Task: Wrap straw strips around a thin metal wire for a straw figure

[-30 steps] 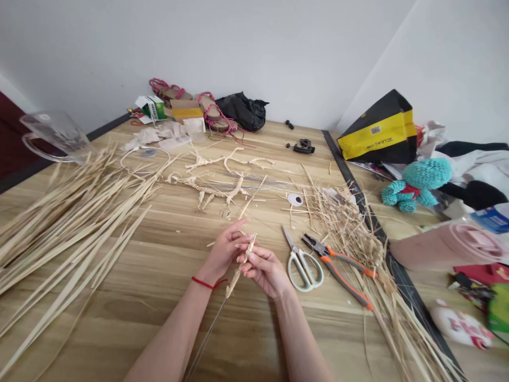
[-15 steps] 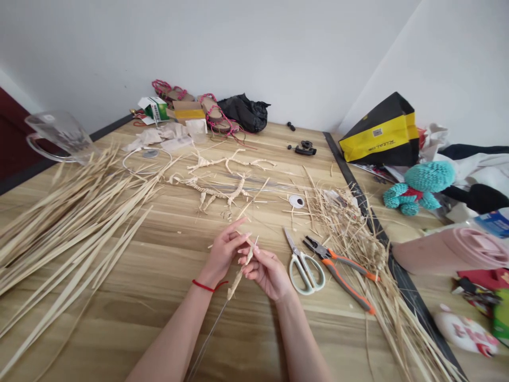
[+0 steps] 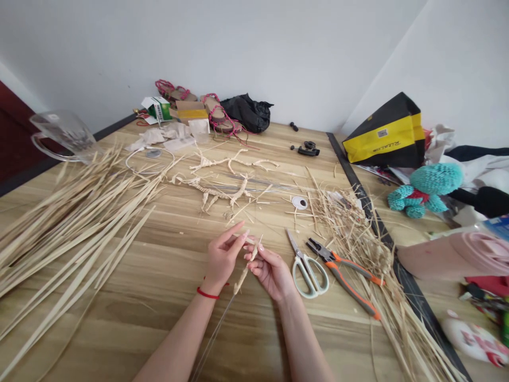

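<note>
My right hand (image 3: 272,271) pinches a wire form wrapped in pale straw (image 3: 242,277), near its upper end where a bare tip pokes out. Two thin wires (image 3: 217,331) trail from its lower end toward me. Thumb and fingers of my left hand (image 3: 223,253), with a red cord at the wrist, are closed on a short straw strip (image 3: 249,240) leading to the wrapped part. Beyond my hands lie two wrapped branching figures (image 3: 210,190), the nearer one with leg-like stubs. White-handled scissors (image 3: 308,270) and orange-grey pliers (image 3: 344,270) rest right of my right hand.
Long straw strips (image 3: 87,212) cover the left side, near a clear jug (image 3: 66,135). Straw scraps (image 3: 353,228) pile up at right, beside a pink cup (image 3: 449,254). Sandals (image 3: 217,114) and a black bag (image 3: 248,112) sit at the back. A googly eye (image 3: 299,202) lies mid-table.
My left hand has turned and drawn slightly away from my right, with the straw strip stretched between them. My right hand keeps its hold on the wrapped wire. The view has shifted slightly.
</note>
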`<state>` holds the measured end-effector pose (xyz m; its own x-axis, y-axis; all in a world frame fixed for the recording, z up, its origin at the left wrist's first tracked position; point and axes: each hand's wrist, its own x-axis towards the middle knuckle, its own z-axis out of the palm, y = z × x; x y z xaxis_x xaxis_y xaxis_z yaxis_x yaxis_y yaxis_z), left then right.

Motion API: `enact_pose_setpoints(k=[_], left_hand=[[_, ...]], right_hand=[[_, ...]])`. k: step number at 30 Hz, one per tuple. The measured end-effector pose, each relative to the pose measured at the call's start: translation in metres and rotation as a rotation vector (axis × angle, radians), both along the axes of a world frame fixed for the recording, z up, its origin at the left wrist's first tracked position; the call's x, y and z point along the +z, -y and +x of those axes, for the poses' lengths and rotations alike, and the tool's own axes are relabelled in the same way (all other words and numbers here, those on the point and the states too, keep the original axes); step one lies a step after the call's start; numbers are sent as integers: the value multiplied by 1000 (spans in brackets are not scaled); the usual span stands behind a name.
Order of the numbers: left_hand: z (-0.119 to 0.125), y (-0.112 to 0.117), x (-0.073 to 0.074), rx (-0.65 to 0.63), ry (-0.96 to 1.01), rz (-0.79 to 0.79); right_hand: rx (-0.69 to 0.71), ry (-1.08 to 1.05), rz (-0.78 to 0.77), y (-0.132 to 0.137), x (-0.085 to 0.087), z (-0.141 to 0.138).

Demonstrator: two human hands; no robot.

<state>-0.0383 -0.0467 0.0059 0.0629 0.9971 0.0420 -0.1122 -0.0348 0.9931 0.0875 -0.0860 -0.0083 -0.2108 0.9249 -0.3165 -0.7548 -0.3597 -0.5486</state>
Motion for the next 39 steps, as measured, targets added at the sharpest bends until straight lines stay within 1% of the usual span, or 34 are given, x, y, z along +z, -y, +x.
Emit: enact_pose_setpoints(k=[6, 10, 13, 17, 23, 29, 32, 35, 39], left_hand=[[1, 6, -5, 30, -88, 220], [1, 7, -6, 35, -221, 315], [1, 8, -5, 55, -289, 351], [2, 9, -1, 74, -277, 298], [4, 12, 6, 92, -180, 192], [7, 12, 2, 122, -132, 173], [6, 6, 0, 192, -45, 116], [2, -4, -1, 291, 44, 54], [-7, -17, 0, 405, 130, 43]], right_hand=[[-38, 43, -28, -2, -2, 0], [-79, 110, -34, -4, -2, -1], [-106, 139, -33, -4, -3, -3], [-126, 136, -30, -3, -2, -5], [-130, 123, -26, -3, 1, -4], [-118, 157, -7, -3, 4, -5], [-113, 170, -6, -3, 4, -5], [-116, 181, 0, -3, 4, -6], [-144, 197, 1, -3, 4, -6]])
